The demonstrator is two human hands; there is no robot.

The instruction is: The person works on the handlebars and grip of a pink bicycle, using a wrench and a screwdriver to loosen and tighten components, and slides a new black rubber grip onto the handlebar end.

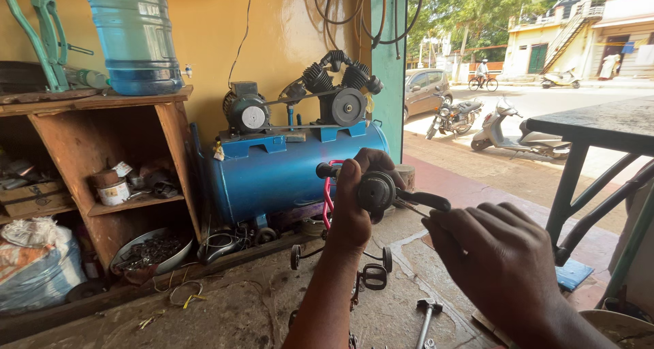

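My left hand (354,206) is raised in the middle of the view and grips a black handlebar grip with a round bell-like part (376,190) on a small bicycle. A black brake lever (424,199) sticks out to the right of it. My right hand (501,257) is close to the camera at lower right, fingers curled near the lever's end; whether it holds anything is hidden. Below the hands stands the small bicycle's red frame (328,199) with a black pedal (373,276) and small training wheels (296,256).
A blue air compressor (293,165) stands behind the bicycle against a yellow wall. A wooden shelf (95,103) at left carries a large water bottle (134,39). A hammer (426,316) lies on the concrete floor. A dark metal table (599,127) is at right; scooters (518,136) are parked outside.
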